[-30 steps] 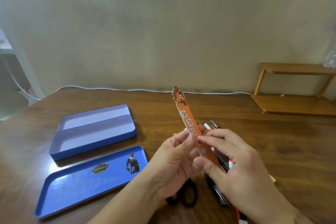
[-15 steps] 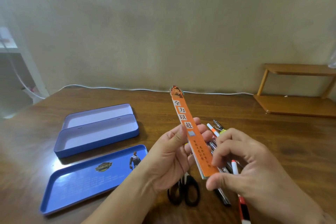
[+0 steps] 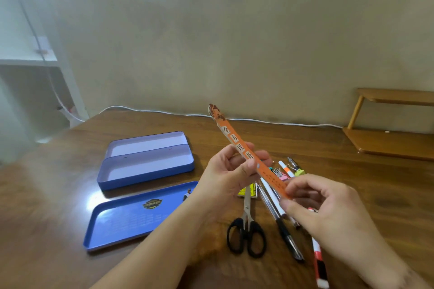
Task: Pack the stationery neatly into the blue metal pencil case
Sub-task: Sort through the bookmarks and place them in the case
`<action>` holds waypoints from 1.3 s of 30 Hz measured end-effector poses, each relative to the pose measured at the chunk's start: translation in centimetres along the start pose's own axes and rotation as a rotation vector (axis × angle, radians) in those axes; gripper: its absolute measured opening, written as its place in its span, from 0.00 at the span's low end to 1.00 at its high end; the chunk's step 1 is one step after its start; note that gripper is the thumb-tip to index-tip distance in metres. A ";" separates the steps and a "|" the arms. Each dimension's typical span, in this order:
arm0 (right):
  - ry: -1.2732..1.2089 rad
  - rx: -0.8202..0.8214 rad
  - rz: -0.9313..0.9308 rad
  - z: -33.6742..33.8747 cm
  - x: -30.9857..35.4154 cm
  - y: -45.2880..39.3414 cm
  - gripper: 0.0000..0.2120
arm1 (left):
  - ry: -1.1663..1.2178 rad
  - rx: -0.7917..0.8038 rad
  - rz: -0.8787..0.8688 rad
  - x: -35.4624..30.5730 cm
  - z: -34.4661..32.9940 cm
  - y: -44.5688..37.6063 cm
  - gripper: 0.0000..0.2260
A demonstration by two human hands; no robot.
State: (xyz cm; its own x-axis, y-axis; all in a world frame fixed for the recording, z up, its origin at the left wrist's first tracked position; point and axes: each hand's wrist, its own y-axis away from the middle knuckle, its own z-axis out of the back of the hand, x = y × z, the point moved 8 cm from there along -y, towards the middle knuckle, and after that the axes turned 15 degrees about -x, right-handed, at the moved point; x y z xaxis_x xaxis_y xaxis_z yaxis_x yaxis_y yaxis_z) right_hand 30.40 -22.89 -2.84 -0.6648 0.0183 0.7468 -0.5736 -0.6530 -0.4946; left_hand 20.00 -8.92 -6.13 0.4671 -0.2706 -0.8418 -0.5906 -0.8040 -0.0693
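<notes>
in the head view, just right of the frame's centre, we hold an orange bookmark point(image 3: 244, 150) in the air above the wooden table point(image 3: 352, 183). our left hand point(image 3: 225, 178) pinches it at mid-length, thumb on the printed face and fingers curled behind. our right hand point(image 3: 328, 209), at lower right, pinches its near end between thumb and curled fingertips.

the strip looks thin, light and flat, probably card or thin plastic. we judge it will bend easily and crease if squeezed hard, so a light pinch on the flat faces near each end suits it better than a grip across the edges.

its long axis runs diagonally, from the near end at our right hand up and left to the figure-shaped tip at upper centre, tilted away from us. the case runs at a different slant, so we judge the strip needs turning before it goes in.

the blue pencil case point(image 3: 145, 166) lies open at centre left, its base showing nothing inside, well apart from the bookmark. a blue tray point(image 3: 131, 220) lies in front of it at lower left.

below our hands, at lower centre and right, the scissors point(image 3: 246, 230), a black pen point(image 3: 284, 230), a red-and-white marker point(image 3: 318, 263) and some binder clips point(image 3: 280, 174) lie on the table, unpacked.
</notes>
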 end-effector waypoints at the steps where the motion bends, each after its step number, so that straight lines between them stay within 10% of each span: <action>1: 0.004 0.001 -0.002 0.0 0.0 -0.1 0.10 | -0.049 0.015 -0.034 -0.5 -0.1 0.2 0.19; 11: 0.054 0.052 0.062 0.1 1.9 0.3 0.11 | -0.235 0.106 -0.188 -2.3 -1.4 3.1 0.17; 24: 0.195 0.209 0.075 -3.8 4.5 0.5 0.21 | -0.326 -0.063 -0.330 -13.5 12.5 2.1 0.11; 39: 0.230 0.252 0.306 -10.9 8.0 -1.1 0.26 | 0.008 -0.134 -0.178 -12.6 15.3 0.7 0.11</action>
State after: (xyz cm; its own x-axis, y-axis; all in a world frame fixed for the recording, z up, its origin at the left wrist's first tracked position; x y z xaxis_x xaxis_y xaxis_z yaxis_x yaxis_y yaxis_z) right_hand 20.47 -13.74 -1.18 -0.8909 -0.0551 0.4509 -0.2190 -0.8175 -0.5326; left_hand 3.66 2.04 -3.80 0.5620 -0.1221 -0.8181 -0.4062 -0.9023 -0.1444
